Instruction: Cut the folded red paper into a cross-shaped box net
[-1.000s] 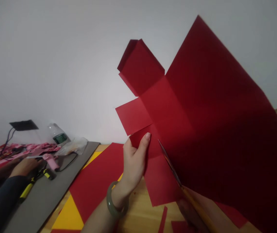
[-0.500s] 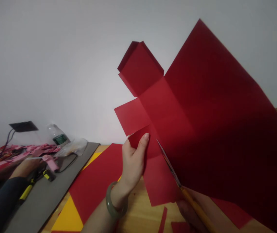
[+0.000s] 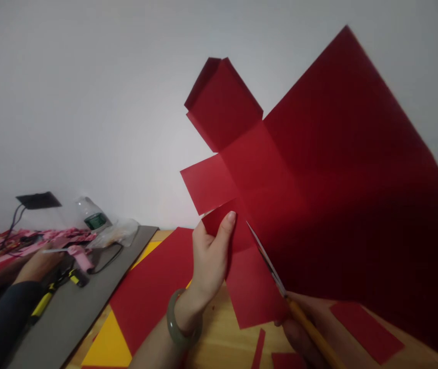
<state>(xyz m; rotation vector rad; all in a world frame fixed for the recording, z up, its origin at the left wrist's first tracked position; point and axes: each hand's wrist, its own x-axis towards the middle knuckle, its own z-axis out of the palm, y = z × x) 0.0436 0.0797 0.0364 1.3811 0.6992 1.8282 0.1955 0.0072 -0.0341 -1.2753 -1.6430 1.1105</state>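
A large sheet of red card (image 3: 330, 169) is held up in front of me, with creases, cut flaps and a folded-edge panel at its upper left. My left hand (image 3: 211, 261) grips a flap of it, thumb on the near face; a green bangle (image 3: 182, 323) circles that wrist. Partly behind the card, my right hand (image 3: 305, 328) is closed around the yellow handle of a pair of scissors (image 3: 274, 274). The blades point up and left, at the cut edge beside the lower flap, their tips near my left thumb.
Red paper (image 3: 153, 282) and yellow paper (image 3: 107, 338) lie on the wooden table (image 3: 222, 318), with red offcuts (image 3: 367, 330) nearby. At left, another person's hand (image 3: 40, 264) reaches over pink material beside a grey board (image 3: 68, 307), a plastic bottle (image 3: 94, 215) and a yellow-black tool (image 3: 44, 302).
The right part of the red card has swung rightward and its top corner has shifted right, showing more of a red offcut below. Both hands stay nearly in place.
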